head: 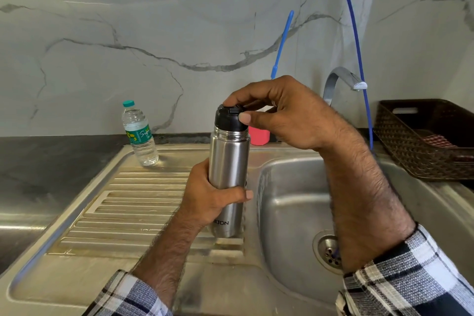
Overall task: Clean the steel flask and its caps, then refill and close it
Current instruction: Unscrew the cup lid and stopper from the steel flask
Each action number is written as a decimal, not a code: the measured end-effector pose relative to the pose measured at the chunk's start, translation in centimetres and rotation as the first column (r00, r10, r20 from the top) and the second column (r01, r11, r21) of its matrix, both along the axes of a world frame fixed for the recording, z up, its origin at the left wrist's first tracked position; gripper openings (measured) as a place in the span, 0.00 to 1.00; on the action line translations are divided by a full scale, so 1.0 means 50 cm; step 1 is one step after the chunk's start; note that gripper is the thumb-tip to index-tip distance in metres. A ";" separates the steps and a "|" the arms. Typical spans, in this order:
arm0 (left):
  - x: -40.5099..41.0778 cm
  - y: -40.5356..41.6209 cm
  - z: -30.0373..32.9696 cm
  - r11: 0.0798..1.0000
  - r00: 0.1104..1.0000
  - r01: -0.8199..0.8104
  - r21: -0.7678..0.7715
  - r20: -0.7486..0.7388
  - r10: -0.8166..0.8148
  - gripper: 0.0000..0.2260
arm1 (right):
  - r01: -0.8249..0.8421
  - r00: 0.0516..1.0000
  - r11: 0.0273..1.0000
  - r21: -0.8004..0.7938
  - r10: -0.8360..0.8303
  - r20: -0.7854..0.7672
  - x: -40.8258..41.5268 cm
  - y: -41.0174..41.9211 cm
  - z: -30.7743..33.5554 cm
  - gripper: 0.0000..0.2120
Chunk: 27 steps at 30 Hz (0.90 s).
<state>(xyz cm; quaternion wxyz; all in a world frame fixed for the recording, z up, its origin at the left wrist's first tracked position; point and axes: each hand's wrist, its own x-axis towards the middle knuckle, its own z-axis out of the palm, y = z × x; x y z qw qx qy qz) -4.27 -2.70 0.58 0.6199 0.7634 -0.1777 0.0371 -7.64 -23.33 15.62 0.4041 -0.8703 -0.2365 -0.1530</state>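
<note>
From the head camera, you have the steel flask [229, 161] upright over the ribbed drainboard [133, 202], just beside the sink basin [289, 213]; whether its base touches the drainboard is hard to tell. Your left hand [213, 197] is wrapped round the middle of the body, thumb across the front. Your right hand [284, 113] comes down from above, fingertips and thumb pinching the black inner cap [230, 118], which sits on the flask's neck.

How far along you are cannot be settled here. The black cap is on, and no outer steel cap shows anywhere in view. The same grip would serve for unscrewing at the start or for tightening at the close. No water runs from the tap [341, 79], and the basin looks dry around the drain [331, 251], so my judgement leans toward an early stage, with washing, refilling and closing still to come.

Around you: a small plastic water bottle [139, 133] with a teal lid stands at the far corner of the drainboard, well apart from the flask. A red object [259, 136] sits behind the flask, mostly hidden. A blue tube [356, 41] hangs down past the tap towards the sink's far edge, and could catch your right arm. A dark woven basket [423, 141] rests on the worktop to the right.
</note>
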 end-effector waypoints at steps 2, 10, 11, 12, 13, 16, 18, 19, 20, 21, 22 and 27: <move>-0.001 0.000 0.001 1.000 1.000 -0.009 0.011 0.003 0.009 0.31 | 0.083 0.996 0.996 0.035 -0.082 -0.015 -0.001 0.015 -0.002 0.14; 0.001 -0.002 -0.003 1.000 1.000 -0.012 0.022 0.007 0.012 0.31 | 0.073 0.997 0.997 -0.008 -0.073 0.014 0.013 0.019 -0.014 0.11; 0.003 0.000 -0.004 1.000 1.000 -0.006 0.024 0.007 0.006 0.31 | 0.009 1.000 1.000 0.002 -0.009 -0.004 0.012 0.009 -0.013 0.12; 0.003 0.000 -0.005 1.000 1.000 0.000 0.025 0.005 0.000 0.31 | -0.036 0.999 0.999 0.012 0.036 -0.008 0.011 0.001 -0.012 0.14; 0.005 0.001 -0.006 1.000 1.000 0.003 0.024 0.003 -0.003 0.31 | -0.062 0.998 0.998 0.019 0.062 -0.010 0.009 -0.002 -0.010 0.14; 0.005 0.000 -0.010 0.999 1.000 0.011 0.034 0.004 -0.011 0.31 | 0.041 0.999 0.999 0.005 -0.041 0.022 0.004 0.009 -0.008 0.12; 0.002 -0.001 -0.009 0.999 1.000 -0.001 0.044 0.003 0.001 0.32 | 0.191 0.981 0.981 -0.038 -0.190 0.029 0.005 0.021 -0.012 0.17; 0.001 -0.002 -0.007 0.999 1.000 -0.008 0.045 0.001 0.008 0.32 | 0.224 0.974 0.973 -0.064 -0.221 0.039 0.006 0.027 -0.014 0.18; 0.000 -0.003 -0.007 0.999 1.000 -0.014 0.046 0.000 0.014 0.32 | 0.224 0.974 0.972 -0.075 -0.221 0.044 0.007 0.031 -0.016 0.16; 0.000 -0.003 -0.006 0.999 1.000 -0.015 0.048 -0.002 0.015 0.32 | 0.202 0.979 0.977 -0.074 -0.199 0.043 0.008 0.031 -0.016 0.14; 0.000 -0.003 -0.005 0.999 1.000 -0.013 0.050 -0.003 0.014 0.32 | 0.170 0.985 0.982 -0.077 -0.167 0.039 0.009 0.027 -0.014 0.11; 0.000 0.001 -0.004 0.999 1.000 -0.015 0.046 -0.016 0.016 0.31 | -0.015 1.000 0.999 -0.039 0.014 -0.025 0.004 0.012 -0.009 0.15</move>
